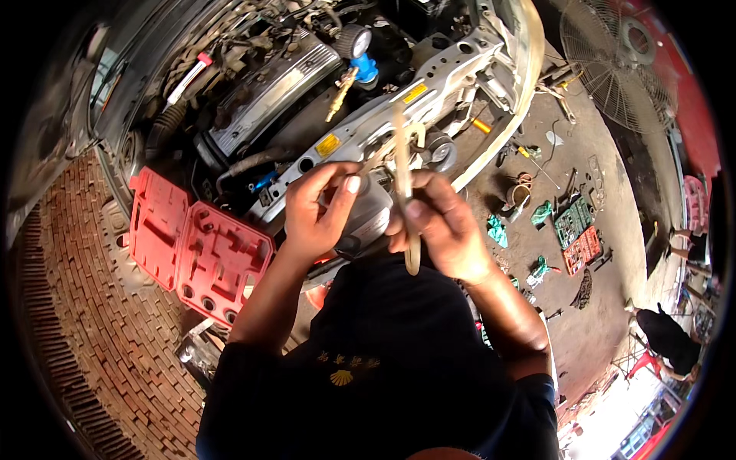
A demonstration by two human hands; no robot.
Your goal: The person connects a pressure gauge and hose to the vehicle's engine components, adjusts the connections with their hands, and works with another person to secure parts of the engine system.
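Note:
A pale, see-through hose point(402, 165) stands between my hands over the front of an open engine bay. My right hand point(445, 226) is closed around its lower part, with the cut end showing below the fingers. My left hand point(318, 203) is closed in a pinch on a thin pale length that looks like the same hose; its join is hidden. Between and behind the hands sits a translucent plastic container point(369, 208). Beyond them, a blue tool with a round gauge point(354, 41) and a brass fitting point(340, 96) rests over the engine bay.
An open red tool case point(222, 257) lies at left beside the car's metal front crossmember point(337, 149). A red-and-white stick-shaped thing point(189, 80) lies on the engine. On the floor at right are a socket set point(575, 230), green rags point(497, 230) and a large fan point(617, 65). Another person point(668, 337) is far right.

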